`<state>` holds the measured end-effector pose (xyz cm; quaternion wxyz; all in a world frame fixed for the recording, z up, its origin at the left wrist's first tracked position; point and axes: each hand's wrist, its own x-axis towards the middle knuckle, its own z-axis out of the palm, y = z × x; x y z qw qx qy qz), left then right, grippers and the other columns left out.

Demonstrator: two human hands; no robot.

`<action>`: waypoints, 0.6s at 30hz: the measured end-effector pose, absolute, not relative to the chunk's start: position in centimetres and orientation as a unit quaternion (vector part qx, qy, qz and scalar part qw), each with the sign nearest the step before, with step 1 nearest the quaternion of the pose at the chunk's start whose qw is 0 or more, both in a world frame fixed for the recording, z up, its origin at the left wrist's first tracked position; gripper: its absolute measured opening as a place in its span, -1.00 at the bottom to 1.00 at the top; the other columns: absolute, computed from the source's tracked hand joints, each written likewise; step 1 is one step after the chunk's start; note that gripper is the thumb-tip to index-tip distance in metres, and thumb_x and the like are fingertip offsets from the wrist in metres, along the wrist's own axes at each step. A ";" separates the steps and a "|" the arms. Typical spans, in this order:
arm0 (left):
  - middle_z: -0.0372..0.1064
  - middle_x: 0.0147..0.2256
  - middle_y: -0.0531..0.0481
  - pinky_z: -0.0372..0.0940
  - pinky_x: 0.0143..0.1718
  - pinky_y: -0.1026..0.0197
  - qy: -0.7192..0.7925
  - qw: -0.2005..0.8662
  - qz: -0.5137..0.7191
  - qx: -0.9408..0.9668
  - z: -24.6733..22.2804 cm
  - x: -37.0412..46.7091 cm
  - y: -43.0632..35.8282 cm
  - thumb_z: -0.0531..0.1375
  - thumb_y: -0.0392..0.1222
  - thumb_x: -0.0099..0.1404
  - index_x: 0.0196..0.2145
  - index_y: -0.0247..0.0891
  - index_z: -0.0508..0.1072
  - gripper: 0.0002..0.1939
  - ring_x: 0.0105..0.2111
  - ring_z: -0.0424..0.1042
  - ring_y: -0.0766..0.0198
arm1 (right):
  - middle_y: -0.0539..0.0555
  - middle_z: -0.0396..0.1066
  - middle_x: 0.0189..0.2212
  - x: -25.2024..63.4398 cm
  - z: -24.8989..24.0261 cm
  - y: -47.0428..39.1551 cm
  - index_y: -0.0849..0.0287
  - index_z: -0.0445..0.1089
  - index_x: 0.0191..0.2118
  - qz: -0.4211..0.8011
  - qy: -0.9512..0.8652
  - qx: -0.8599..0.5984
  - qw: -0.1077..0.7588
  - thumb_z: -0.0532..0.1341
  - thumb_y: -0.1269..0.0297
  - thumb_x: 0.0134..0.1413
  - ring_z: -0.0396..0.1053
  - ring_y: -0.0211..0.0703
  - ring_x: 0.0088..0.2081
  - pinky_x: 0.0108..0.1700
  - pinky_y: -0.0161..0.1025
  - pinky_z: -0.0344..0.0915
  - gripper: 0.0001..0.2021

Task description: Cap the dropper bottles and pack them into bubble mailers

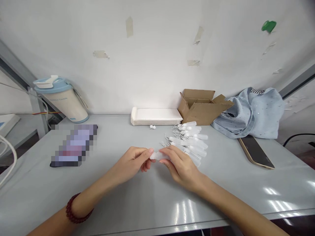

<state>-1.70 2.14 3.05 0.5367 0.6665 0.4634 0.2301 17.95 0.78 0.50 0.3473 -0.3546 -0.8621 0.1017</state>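
Between my two hands, above the grey table, is a small translucent white plastic bottle (161,156). My left hand (136,160) pinches its narrower left end with thumb and fingers. The fingers and thumb of my right hand (180,167) close around the body at the other end and hide part of it. Just behind my right hand lies a loose pile of similar small bottles (194,142), with thin pale strings at their left ends. Two small white pieces (152,127) rest farther back, apart from the pile.
A stack of white cards or envelopes (157,114) and an open cardboard box (203,109) stand by the wall. To the right are a light blue cloth bag (258,111) and a phone (256,152). A tumbler (65,98) and a pixelated phone-like device (75,146) are left.
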 end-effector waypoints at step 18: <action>0.29 -0.46 0.04 0.13 -0.44 0.30 0.425 0.276 0.267 0.819 1.7 -1.4 1.5 0.01 -0.08 0.36 -0.41 -0.26 0.35 -0.73 -0.47 0.26 0.31 | -0.09 0.08 -0.65 17.9 2.3 1.0 0.18 0.21 -0.53 0.505 -0.668 -0.453 0.306 -0.03 0.12 0.26 0.04 -0.34 -0.60 -0.52 -0.33 0.02 -0.63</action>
